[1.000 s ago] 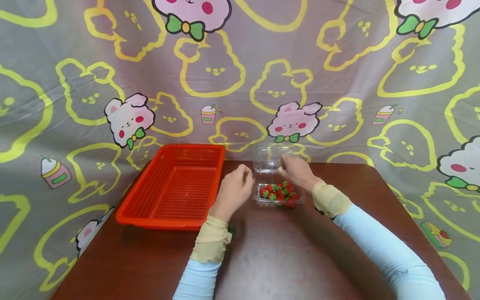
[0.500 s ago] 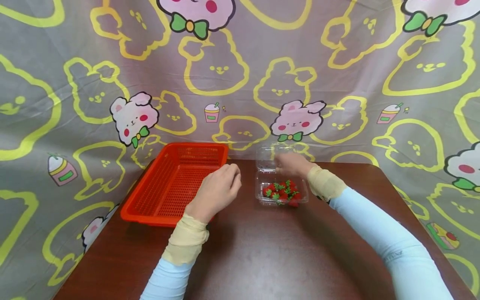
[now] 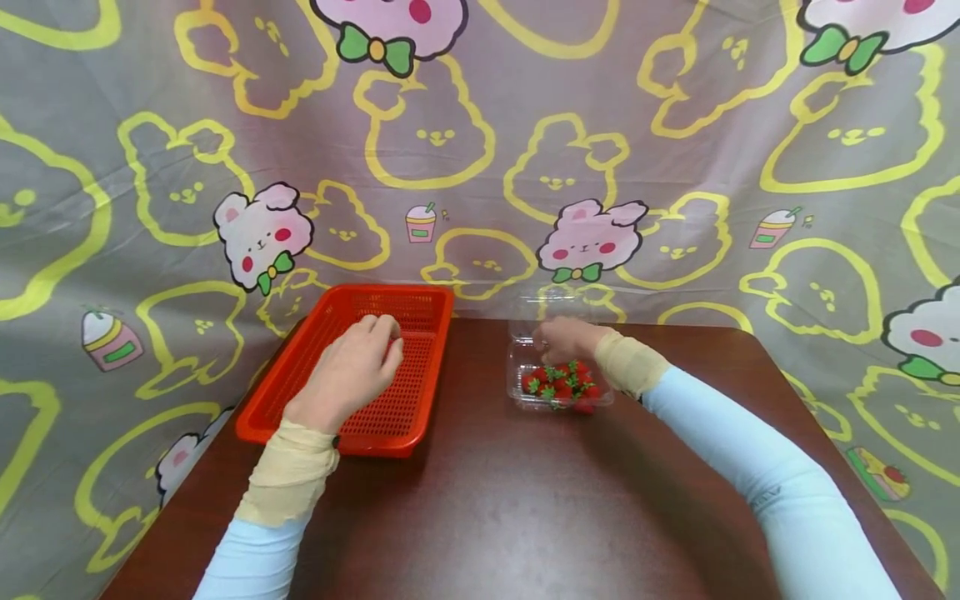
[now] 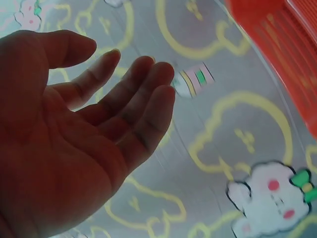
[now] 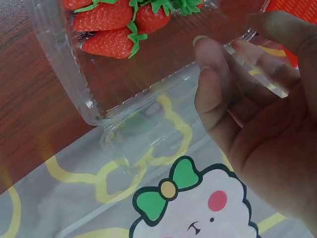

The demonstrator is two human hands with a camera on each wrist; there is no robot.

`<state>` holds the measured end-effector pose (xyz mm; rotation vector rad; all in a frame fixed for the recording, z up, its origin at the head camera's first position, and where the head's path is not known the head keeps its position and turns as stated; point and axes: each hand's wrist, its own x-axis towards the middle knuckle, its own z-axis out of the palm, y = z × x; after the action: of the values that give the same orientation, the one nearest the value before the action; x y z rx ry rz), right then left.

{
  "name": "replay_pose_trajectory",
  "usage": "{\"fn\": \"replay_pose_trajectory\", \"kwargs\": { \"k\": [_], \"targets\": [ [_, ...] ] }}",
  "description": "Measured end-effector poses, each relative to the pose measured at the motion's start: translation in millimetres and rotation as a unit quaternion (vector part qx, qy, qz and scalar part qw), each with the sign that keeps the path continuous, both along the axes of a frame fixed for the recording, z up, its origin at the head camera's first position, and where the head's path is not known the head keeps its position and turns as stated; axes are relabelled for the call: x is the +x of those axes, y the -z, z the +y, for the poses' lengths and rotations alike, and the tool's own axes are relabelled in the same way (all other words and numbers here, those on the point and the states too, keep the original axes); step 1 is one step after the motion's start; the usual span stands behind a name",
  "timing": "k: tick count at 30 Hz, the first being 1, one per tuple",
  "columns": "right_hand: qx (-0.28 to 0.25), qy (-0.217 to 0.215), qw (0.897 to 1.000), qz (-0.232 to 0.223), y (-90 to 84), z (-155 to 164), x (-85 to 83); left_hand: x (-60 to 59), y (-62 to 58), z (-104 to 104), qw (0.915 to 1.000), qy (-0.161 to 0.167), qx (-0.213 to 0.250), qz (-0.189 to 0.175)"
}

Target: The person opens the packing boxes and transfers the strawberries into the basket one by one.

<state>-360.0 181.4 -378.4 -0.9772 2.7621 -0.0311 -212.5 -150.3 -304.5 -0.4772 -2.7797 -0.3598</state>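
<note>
While the head view looks down on a dark brown wooden table (image 3: pixel 525 508) backed by a grey cloth printed with yellow and pink cartoon rabbits (image 3: pixel 480 125), the clear plastic clamshell box of red strawberries (image 3: pixel 561 385) sits a little right of the frame's centre, its hinged lid standing open toward the cloth. The person's right hand (image 3: pixel 564 340) hovers at the box's far edge, just above the berries; the right wrist view shows its fingers (image 5: pixel 218 89) loosely bent beside the transparent lid, with nothing visibly held, though whether they touch the plastic cannot be told. The strawberries (image 5: pixel 116 22) lie in a heap against the near wall of the box, directly below and toward the viewer from that hand. The left hand (image 3: pixel 352 371) is well apart from the box, at centre left of the frame, above the shallow orange-red perforated plastic basket (image 3: pixel 277 400); in the left wrist view its palm is open, fingers (image 4: pixel 143 99) relaxed and slightly curved, holding nothing. The basket's long axis runs from the near table edge back toward the cloth, and it lies just left of the box with a strip of bare table between them. The right hand is much the nearer to the fruit.
</note>
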Motion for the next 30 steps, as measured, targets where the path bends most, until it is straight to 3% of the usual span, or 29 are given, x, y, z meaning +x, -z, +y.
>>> {"fn": "replay_pose_trajectory", "kwargs": {
  "k": [8, 15, 20, 24, 30],
  "targets": [
    [0.033, 0.016, 0.999, -0.021, 3.7, -15, 4.9, 2.6, -5.0, -73, 0.9951, -0.08, 0.024, -0.053],
    [0.052, 0.043, 0.998, -0.018, 14.0, -17, 5.5, 12.5, 10.5, -130, 0.9804, -0.154, 0.053, -0.11],
    [0.062, 0.04, 0.997, -0.026, 21.0, -16, 7.6, 19.7, 23.2, -156, 0.9647, -0.195, 0.073, -0.162],
    [0.07, 0.044, 0.996, -0.034, 25.3, -15, 9.3, 23.2, 32.8, -168, 0.9543, -0.209, 0.082, -0.197],
    [0.084, 0.031, 0.995, -0.035, 30.4, -14, 9.6, 19.7, 53.7, -180, 0.9447, -0.189, 0.092, -0.251]
  ]
}}
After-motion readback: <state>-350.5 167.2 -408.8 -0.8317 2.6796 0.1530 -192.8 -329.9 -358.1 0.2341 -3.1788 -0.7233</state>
